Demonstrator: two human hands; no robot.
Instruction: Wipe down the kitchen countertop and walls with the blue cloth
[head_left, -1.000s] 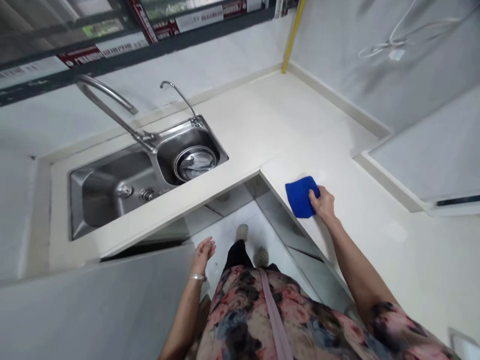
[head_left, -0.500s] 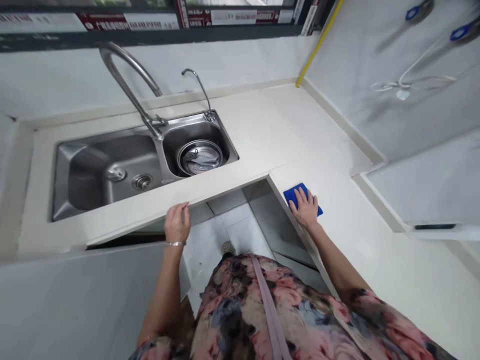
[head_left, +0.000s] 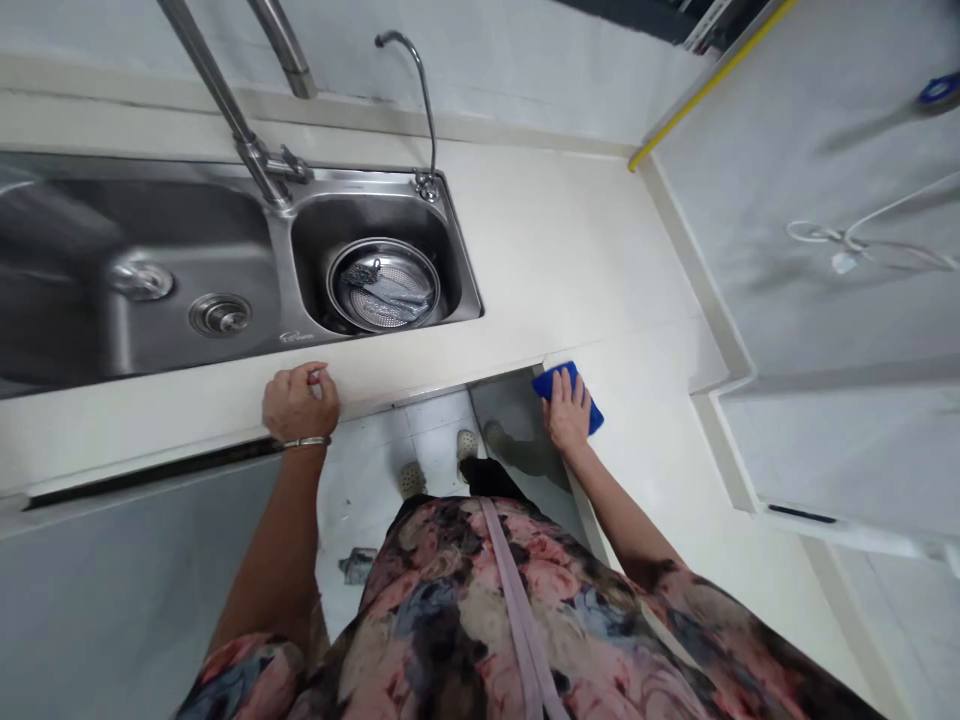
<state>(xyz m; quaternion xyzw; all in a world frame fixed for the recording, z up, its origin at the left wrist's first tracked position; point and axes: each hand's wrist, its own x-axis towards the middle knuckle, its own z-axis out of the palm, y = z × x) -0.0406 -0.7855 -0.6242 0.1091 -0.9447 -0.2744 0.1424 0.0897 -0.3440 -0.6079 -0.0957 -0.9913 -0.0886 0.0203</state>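
My right hand (head_left: pixel 568 412) lies flat on a blue cloth (head_left: pixel 561 382), pressing it onto the cream countertop (head_left: pixel 585 260) at the inner corner of the L-shaped edge. Fingers are stretched over the cloth. My left hand (head_left: pixel 299 402) rests on the counter's front edge just below the sink, fingers curled over the rim. A metal bangle is on that wrist.
A steel double sink (head_left: pixel 225 265) sits to the left, with a strainer basket (head_left: pixel 384 286) in the small bowl, a tall tap (head_left: pixel 225 100) and a thin second tap (head_left: pixel 420 90). White wall panels stand at the right. Tiled floor and my feet (head_left: pixel 435 462) show below.
The view has moved closer to the sink. My right hand slid the blue cloth left to the counter's inner corner. My left hand shifted left along the front edge.
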